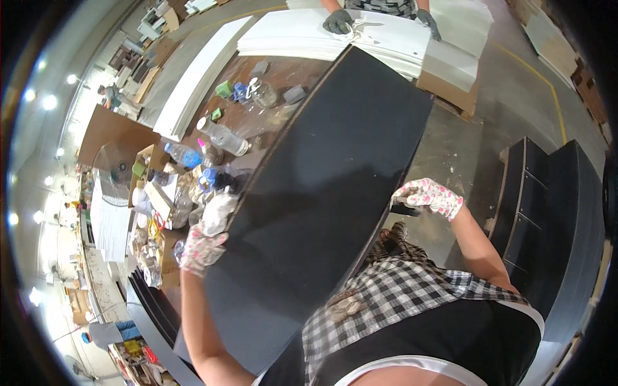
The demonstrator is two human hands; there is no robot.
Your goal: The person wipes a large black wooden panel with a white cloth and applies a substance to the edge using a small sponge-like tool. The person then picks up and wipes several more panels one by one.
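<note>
A long black panel [322, 167] lies slantwise in front of me, its far end near the white boards. My left hand [203, 249], in a white glove with pink spots, closes on the panel's left edge. A crumpled white cloth [219, 212] is against that hand's fingertips; I cannot tell if it is held too. My right hand [430, 198], in a matching glove, has its fingers curled over the right edge. Its fingertips are partly hidden, and something dark shows beneath them.
Several bottles, among them a clear one [225, 137], stand or lie on the brown table [257, 119] to the left. White boards [283, 38] are stacked at the back, where a co-worker's gloved hand [337, 22] rests. Black panels [547, 219] are stacked at right. A fan [114, 170] stands at left.
</note>
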